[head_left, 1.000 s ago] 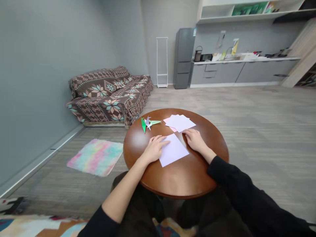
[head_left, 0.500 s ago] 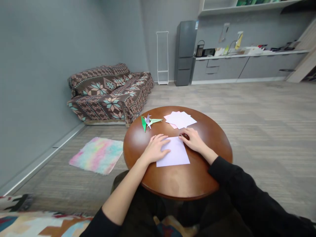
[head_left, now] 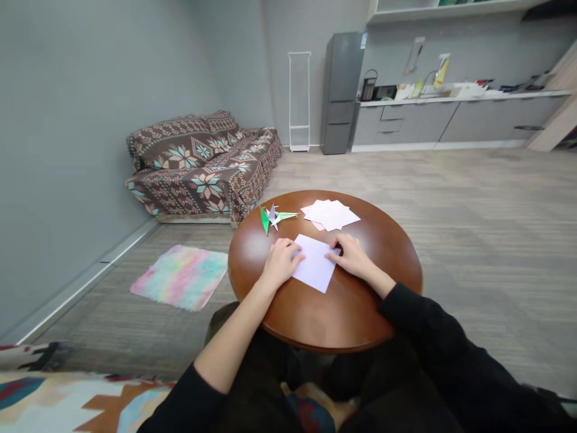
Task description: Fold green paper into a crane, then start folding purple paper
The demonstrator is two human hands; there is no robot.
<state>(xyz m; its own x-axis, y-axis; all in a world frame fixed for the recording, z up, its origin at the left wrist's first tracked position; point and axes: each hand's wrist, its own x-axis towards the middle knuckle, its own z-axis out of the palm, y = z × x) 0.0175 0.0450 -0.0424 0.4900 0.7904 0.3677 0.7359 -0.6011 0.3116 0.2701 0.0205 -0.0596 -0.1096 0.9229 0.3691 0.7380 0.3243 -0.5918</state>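
Note:
A square sheet of lavender paper (head_left: 314, 267) lies on the round brown table (head_left: 311, 328), turned at an angle to me. My left hand (head_left: 282, 262) grips its left edge, with the thumb on top and the fingers curled at the side. At the right corner, my right hand (head_left: 351, 255) pinches the sheet between thumb and fingertips. Beyond my left hand sit several folded paper cranes (head_left: 276, 218) in green, lavender and pale green. A fanned stack of square paper sheets (head_left: 331, 214), white over pink, rests at the back of the table.
A sofa under a patterned cover (head_left: 198, 165) stands at the back left, with a fluffy pastel rug (head_left: 183, 276) in front of it. Farther back are a white rack (head_left: 299, 102), a grey fridge (head_left: 343, 90) and a kitchen counter (head_left: 415, 123).
The lavender sheet has been turned clockwise between my hands. My right fingers have shifted from beside the sheet onto its right corner, and my left fingers have curled in at its left edge.

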